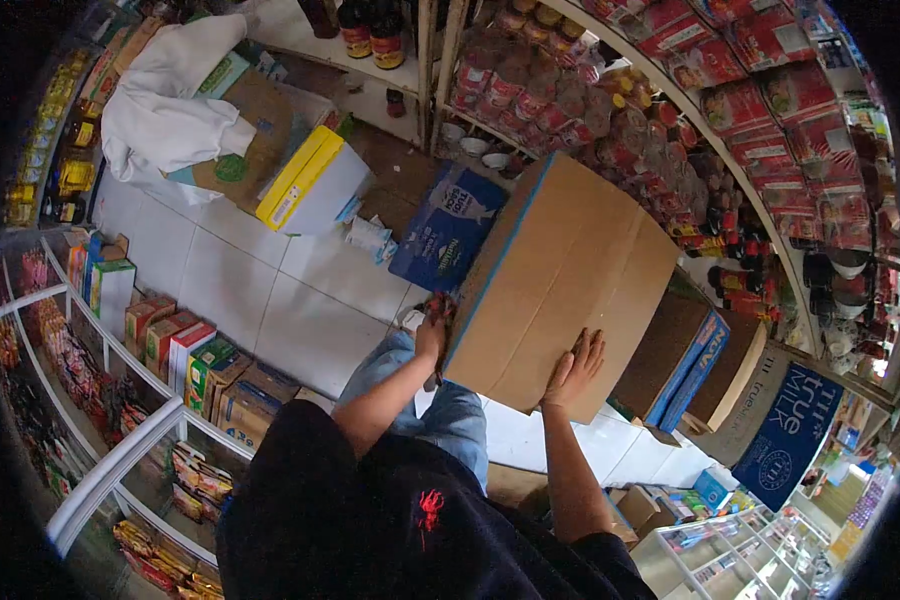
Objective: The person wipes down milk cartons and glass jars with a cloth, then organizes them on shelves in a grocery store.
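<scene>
A large brown cardboard box (570, 270) with a blue strip along its left edge stands in front of me. My right hand (575, 370) lies flat on the near part of its top, fingers stretched out. My left hand (432, 335) is closed at the box's lower left edge. Something dark shows around its fingers, too small and shadowed to name. Just beyond that hand sits a dark blue printed carton (448, 228), touching the brown box's left side.
A yellow-and-white box (305, 185) and a white cloth (175, 110) lie at the upper left. More cartons, one marked TH true MILK (785, 420), stand at the right. Shelves of red packs (760, 100) rise behind. A glass display case (120, 470) borders the left.
</scene>
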{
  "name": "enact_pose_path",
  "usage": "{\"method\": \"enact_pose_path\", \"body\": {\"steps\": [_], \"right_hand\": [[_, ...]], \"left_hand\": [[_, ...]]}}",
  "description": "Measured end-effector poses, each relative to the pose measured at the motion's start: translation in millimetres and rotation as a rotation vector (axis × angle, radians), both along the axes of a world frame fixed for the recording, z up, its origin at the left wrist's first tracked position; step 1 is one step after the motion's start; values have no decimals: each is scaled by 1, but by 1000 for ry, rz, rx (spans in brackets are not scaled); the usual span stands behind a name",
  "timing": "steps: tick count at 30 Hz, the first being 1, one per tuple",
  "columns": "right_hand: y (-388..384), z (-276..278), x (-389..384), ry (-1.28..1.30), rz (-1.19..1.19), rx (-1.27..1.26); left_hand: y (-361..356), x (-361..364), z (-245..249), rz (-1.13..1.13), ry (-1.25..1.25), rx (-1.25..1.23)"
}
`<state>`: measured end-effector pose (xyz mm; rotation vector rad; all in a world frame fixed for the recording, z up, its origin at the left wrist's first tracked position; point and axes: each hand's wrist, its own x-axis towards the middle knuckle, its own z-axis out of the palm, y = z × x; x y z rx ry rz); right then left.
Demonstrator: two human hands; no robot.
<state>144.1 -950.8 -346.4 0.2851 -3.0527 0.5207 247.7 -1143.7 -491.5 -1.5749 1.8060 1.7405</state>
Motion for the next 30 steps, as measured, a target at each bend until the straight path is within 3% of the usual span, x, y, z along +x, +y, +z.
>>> {"method": "enact_pose_path", "body": {"steps": [2, 6, 8, 9, 11, 14, 16, 18, 20, 22, 25, 27, 28, 30], "right_hand": [[1, -3, -1, 15, 4, -2], [0, -1, -1, 18, -11, -42], [-2, 4, -1, 1, 4, -53], [-1, 6, 0, 11, -30, -54], [-1, 8, -2, -7, -3, -113], [6, 11, -2, -56, 16, -139], [12, 13, -1, -78, -23, -252], [19, 15, 2, -130, -84, -621], [28, 22, 4, -162, -128, -794], [35, 26, 3, -344, -103, -1495], [36, 29, 2, -363, -158, -1503], [29, 38, -8, -425, -184, -1470], [23, 29, -10, -401, -202, -1496], [14, 6, -15, -427, -190, -1293]], "left_hand": [[-6, -20, 1, -25, 81, -47], [-18, -89, 65, -40, 387, -189], [-10, -110, 94, 84, 516, -487], [-11, -114, 127, 54, 533, -479], [-10, -120, 195, -324, 681, -301], [37, -116, 184, -379, 851, -103], [54, -113, 189, -447, 772, -113], [70, -112, 189, -536, 683, -113], [80, -117, 185, -525, 769, -420], [87, -119, 183, -577, 794, -549], [75, -121, 190, -797, 676, -327], [54, -133, 191, -720, 386, 1], [51, -139, 200, -754, 385, -12], [49, -149, 221, -848, 597, -89]]}}
